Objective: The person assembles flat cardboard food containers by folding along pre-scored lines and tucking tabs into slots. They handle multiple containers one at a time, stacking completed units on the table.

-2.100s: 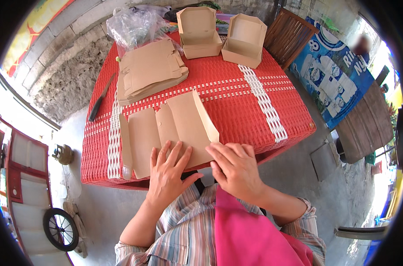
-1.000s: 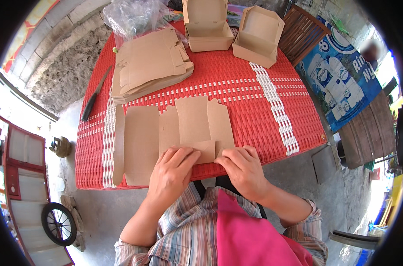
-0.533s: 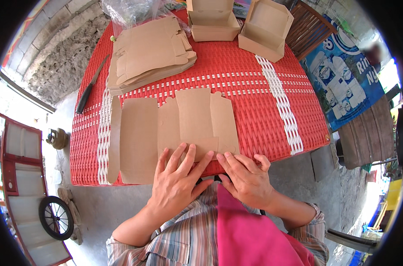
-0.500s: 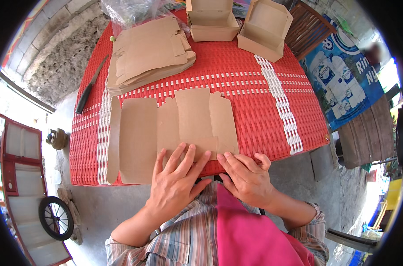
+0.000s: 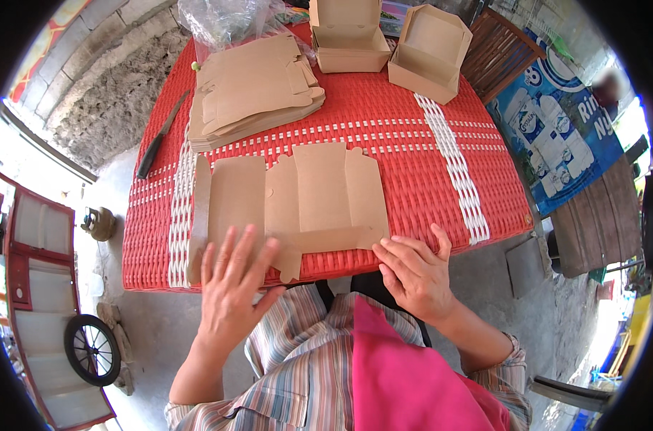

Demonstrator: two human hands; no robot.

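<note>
A partly folded brown cardboard box blank (image 5: 323,194) lies near the front edge of the red woven table. Its near edge strip is bent up, and a notched tab hangs toward me. My left hand (image 5: 233,287) is open with fingers spread, over the near edge of the blank's left panel; whether it touches cannot be made out. At the near right corner, my right hand (image 5: 418,276) has its fingertips on or right beside the cardboard, loosely bent, with the little finger raised. Behind the blank is a stack of flat box blanks (image 5: 251,86).
Two opened cardboard boxes, a stacked one (image 5: 352,61) and a single one (image 5: 423,79), stand at the table's far side. A knife (image 5: 151,154) with a black handle lies along the left edge. A clear plastic bag (image 5: 229,25) sits behind the stack. A wooden chair (image 5: 502,54) is far right.
My left hand has moved left, off the middle of the blank to its left panel. My right hand has shifted slightly right. The near tab now hangs out toward me.
</note>
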